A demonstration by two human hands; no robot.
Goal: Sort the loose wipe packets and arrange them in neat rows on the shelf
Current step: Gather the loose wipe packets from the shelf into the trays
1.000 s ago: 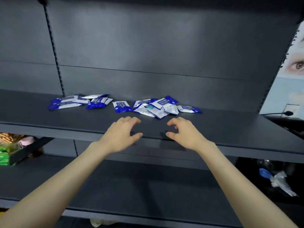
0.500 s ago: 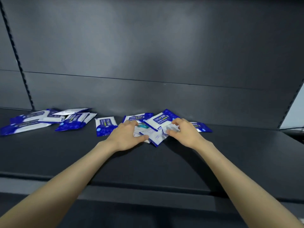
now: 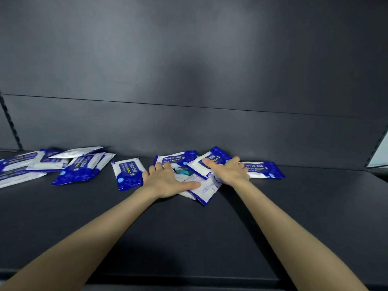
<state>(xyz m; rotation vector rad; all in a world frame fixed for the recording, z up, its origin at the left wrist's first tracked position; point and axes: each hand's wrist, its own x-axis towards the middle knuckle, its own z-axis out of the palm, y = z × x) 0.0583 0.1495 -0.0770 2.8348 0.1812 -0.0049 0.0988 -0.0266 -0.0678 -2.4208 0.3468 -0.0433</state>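
we press on a heap of wipe packets at the back of the shelf
our left hand lies on its near side, fingers spread and thumb out; our right hand lies spread over the top packet; neither grips anything. a single packet lies just left, a stray packet just right, a loose cluster farther left.

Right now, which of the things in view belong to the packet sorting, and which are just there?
Job: centre pile of wipe packets, with left hand and right hand resting on it; single packet left of it; left cluster; far-right packet; shelf.
Just there: back panel; slotted upright; pale panel at right edge.
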